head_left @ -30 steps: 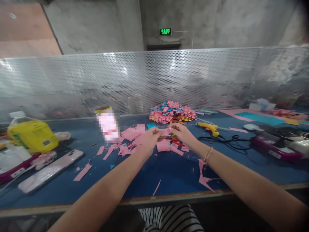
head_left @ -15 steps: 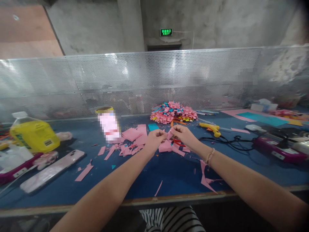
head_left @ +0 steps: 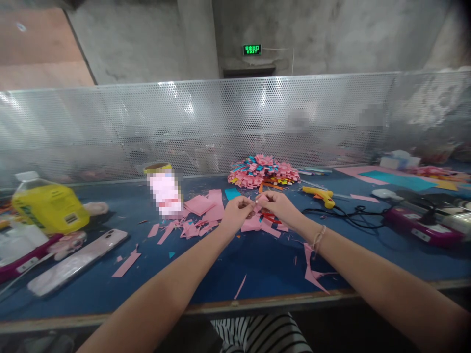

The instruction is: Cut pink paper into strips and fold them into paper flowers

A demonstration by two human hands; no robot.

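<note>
Near the middle of the blue table, both hands meet over a small pink paper piece (head_left: 259,202). My left hand (head_left: 237,214) pinches its left side, fingers closed. My right hand (head_left: 276,206) pinches it from the right, fingertips close to the left ones; fingers partly hide the piece. Under and beside the hands are pink paper scraps (head_left: 252,224) and the red handles (head_left: 270,217) of what look like scissors. Larger pink sheets (head_left: 200,205) lie left of the hands. Behind them stands a heap of pink, blue and yellow folded pieces (head_left: 263,171).
A yellow glue gun (head_left: 320,195) with a black cord lies at the right, near a purple power strip (head_left: 423,228). At the left are a phone (head_left: 79,262) and a yellow bottle (head_left: 51,206). A perforated metal screen (head_left: 206,122) runs along the back.
The hands stay together at nearly the same place, with their fingers slightly shifted on the pink piece. The whole view has moved slightly.
</note>
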